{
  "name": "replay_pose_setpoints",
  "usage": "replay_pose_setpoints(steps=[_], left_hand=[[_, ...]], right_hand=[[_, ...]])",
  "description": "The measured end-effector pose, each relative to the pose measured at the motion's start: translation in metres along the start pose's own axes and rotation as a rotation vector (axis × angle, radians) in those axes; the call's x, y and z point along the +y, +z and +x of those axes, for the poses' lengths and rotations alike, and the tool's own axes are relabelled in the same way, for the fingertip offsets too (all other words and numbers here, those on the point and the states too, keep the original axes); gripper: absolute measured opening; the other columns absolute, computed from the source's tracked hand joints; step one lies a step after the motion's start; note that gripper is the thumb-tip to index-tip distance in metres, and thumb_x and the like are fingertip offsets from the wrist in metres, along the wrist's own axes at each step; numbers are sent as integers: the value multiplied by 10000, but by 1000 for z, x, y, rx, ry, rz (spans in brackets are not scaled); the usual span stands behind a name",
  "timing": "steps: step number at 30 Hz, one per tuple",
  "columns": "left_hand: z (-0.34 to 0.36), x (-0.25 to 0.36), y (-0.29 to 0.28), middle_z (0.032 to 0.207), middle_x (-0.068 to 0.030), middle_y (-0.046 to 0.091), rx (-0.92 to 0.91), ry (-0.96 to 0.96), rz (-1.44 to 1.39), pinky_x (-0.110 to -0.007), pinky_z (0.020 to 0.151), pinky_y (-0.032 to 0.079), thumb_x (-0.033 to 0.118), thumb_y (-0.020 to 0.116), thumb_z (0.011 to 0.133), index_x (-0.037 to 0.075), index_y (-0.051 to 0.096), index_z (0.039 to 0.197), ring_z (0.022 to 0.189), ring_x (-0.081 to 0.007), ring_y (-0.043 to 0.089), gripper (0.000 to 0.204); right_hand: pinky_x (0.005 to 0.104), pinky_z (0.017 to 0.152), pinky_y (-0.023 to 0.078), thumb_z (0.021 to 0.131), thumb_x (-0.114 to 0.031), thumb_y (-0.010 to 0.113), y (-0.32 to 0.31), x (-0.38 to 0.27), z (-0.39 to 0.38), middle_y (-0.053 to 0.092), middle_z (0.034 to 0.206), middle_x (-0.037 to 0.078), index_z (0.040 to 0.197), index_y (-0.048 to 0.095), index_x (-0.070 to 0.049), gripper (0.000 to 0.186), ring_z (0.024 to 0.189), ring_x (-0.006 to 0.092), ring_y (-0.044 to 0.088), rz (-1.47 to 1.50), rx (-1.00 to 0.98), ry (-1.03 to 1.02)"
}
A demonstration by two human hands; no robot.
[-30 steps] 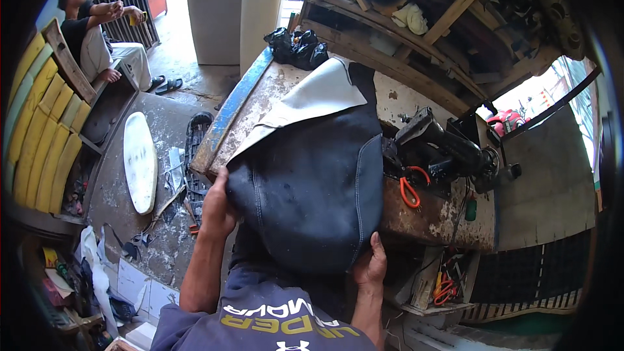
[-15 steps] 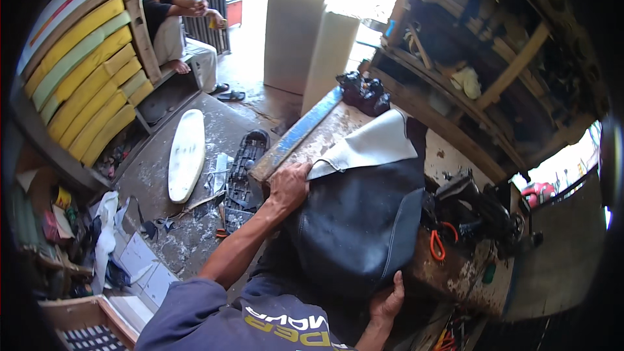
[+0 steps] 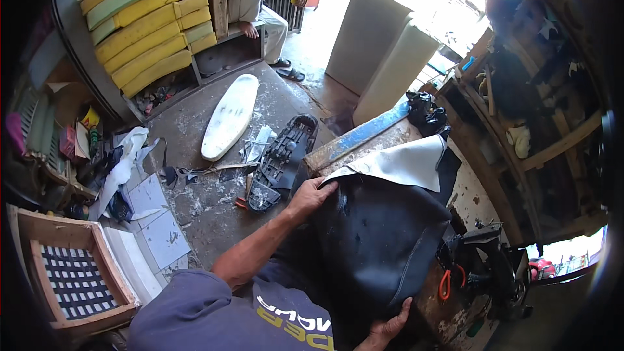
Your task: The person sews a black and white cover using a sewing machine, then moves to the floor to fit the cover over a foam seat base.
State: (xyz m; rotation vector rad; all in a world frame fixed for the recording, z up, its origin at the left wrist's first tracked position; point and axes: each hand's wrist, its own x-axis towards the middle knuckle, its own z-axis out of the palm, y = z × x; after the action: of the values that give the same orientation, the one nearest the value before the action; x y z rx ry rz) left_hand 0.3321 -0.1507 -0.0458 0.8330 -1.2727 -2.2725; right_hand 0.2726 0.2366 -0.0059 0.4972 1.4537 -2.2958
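Observation:
A black leatherette seat cover (image 3: 380,240) with a stitched seam lies spread in front of me, partly over the bench. Its pale underside (image 3: 403,161) is folded up along the far edge. My left hand (image 3: 313,199) pinches the cover's far left corner, thumb on top, right by that fold. At the near right edge, my right hand (image 3: 390,330) grips the cover below the seam, its fingers partly hidden beneath. To the right of the cover, scissors with orange handles (image 3: 445,285) lie on the bench next to a dark machine (image 3: 484,253).
On the floor are a white foam pad (image 3: 231,117) and a black plastic seat base (image 3: 284,162). A wooden frame with woven straps (image 3: 71,279) stands at lower left. Yellow foam pieces (image 3: 146,39) fill a rack, beside a seated person (image 3: 250,3). Tall foam blocks (image 3: 367,39) stand beyond the bench.
My view has turned left, so the surroundings sit further right. The cover's black face has become looser and more creased near my left hand. Both hands keep their hold on it.

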Motion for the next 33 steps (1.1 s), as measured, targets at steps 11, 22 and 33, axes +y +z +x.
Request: replay_pose_setpoints(steps=[11,22,33], left_hand=[[5,10,-12,1162,-7,743,95,57,67,-265,943,506,278,763,1007,26,735,1317,1022,-96,657,401],[19,16,2,1261,-163,675,357,427,1053,-410,1072,478,298,629,1058,12,595,1430,1177,-306,637,470],[56,1,120,1690,-137,414,-482,791,1914,-535,1288,235,436,443,1114,185,481,1619,1564,-367,353,565]], right_hand=[[410,1065,503,1017,-356,738,2,0,3,670,1285,149,1439,595,32,590,1204,249,637,-586,153,-536],[348,841,572,1000,-268,739,-28,21,22,763,962,77,1138,740,-60,250,876,179,716,-689,428,-545],[466,913,583,967,-252,661,-81,75,3,772,1086,183,1160,752,-115,254,1032,374,741,-1181,345,-222]])
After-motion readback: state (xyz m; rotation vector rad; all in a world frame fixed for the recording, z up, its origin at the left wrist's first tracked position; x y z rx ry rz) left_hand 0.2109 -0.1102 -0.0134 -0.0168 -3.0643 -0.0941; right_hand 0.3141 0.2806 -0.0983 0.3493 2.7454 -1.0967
